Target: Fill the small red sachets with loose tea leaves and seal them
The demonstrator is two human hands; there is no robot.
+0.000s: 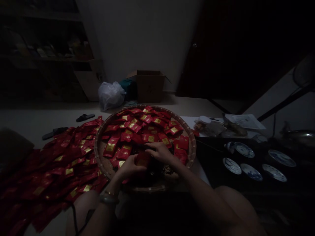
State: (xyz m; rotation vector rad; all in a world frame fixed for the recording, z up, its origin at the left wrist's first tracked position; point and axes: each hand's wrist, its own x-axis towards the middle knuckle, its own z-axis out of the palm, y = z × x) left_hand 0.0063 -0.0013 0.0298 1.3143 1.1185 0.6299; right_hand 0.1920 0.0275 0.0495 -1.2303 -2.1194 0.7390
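Note:
A round woven basket (pixel 192 144) in front of me holds several red packets with gold labels (pixel 137 131). My left hand (pixel 129 167) is closed on a red packet (pixel 142 160) over the near part of the basket. My right hand (pixel 159 152) rests on the same packet from above, its fingers curled and pinching at the packet's top edge. A pale bracelet sits on my left wrist. Dark loose material lies in the basket just below my hands; the dim light hides what it is.
A large heap of the same red packets (pixel 56 167) covers the floor to the left. Small blue-and-white dishes (pixel 243 150) stand on a dark surface at the right. A cardboard box (pixel 149 85), a white plastic bag (pixel 110 95) and sandals (pixel 85 117) lie beyond.

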